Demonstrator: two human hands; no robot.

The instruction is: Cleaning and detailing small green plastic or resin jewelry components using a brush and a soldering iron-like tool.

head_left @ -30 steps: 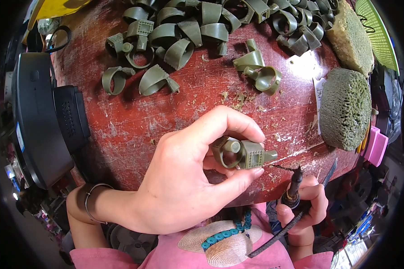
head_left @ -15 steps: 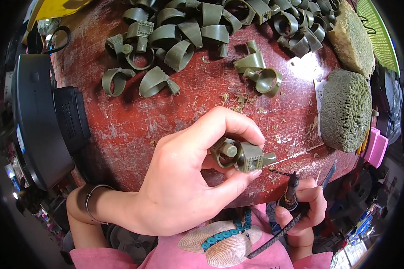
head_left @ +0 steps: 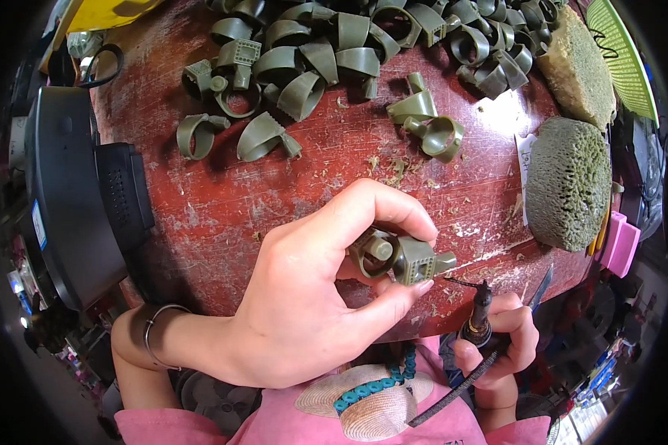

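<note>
My left hand (head_left: 297, 285) is closed, thumb and fingers pinching green wax rings (head_left: 414, 261) above the table. One ring shows a square, dotted-edged head with a stub sticking out to the right; a round stub (head_left: 379, 248) stands up beside it. My fingers partly hide them. My right hand (head_left: 508, 337) is closed around a wax pen (head_left: 479, 315), a dark, soldering-iron-like tool with a cord. Its thin bent tip points left, just below the ring's stub; I cannot tell whether they touch. A blade-like metal tool (head_left: 542, 288) shows beside my right hand, its lower part hidden.
Many green wax rings (head_left: 319, 55) are heaped at the far side of the scratched red table (head_left: 200, 245), which has wax crumbs on it. Two rings (head_left: 444, 137) lie apart nearer the middle. Sponge-like blocks (head_left: 569, 182) stand at right, a black device (head_left: 70, 200) at left.
The view has shifted slightly, so the table and the things on it sit a little differently. Both hands keep their holds, and the pen tip stays by the ring's stub.
</note>
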